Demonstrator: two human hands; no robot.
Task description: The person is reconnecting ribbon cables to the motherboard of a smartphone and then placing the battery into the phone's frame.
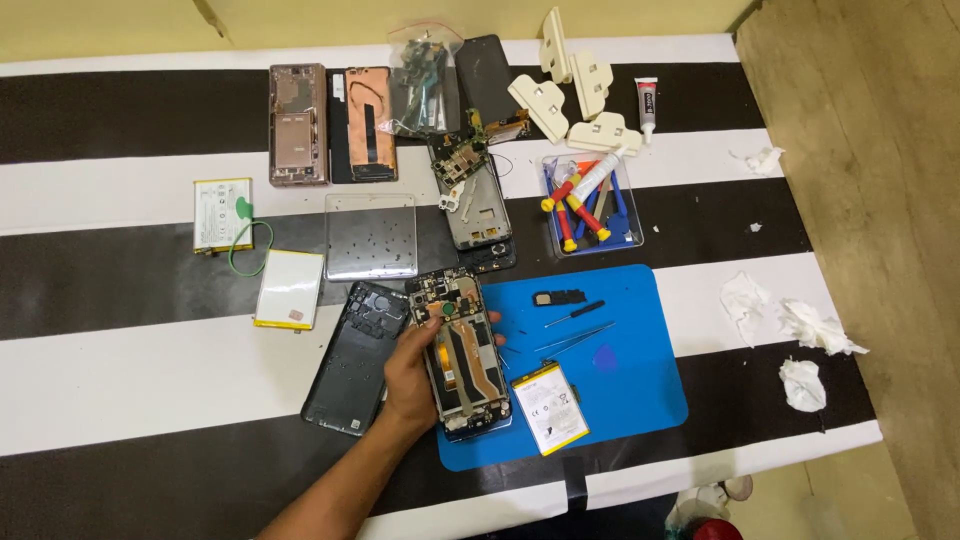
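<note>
My left hand [412,372] grips an opened phone [462,350] with its back off, circuit board and orange flex cables showing. The phone lies at the left edge of a blue work mat [640,400]. Its black back cover [357,357] rests just left of my hand. A white and yellow battery [550,407] sits on the mat right of the phone. Further right on the mat lie a small black screwdriver [574,313], tweezers [575,338] and a small black part [556,297]. My right hand is out of view.
On the black and white striped table: two more batteries [222,214] [290,288], a clear tray [371,236], other dismantled phones [298,124] [478,205], a bag of parts [424,85], a tool box [592,205], cream clamps [575,95], a glue tube [647,105], crumpled tissues [800,340].
</note>
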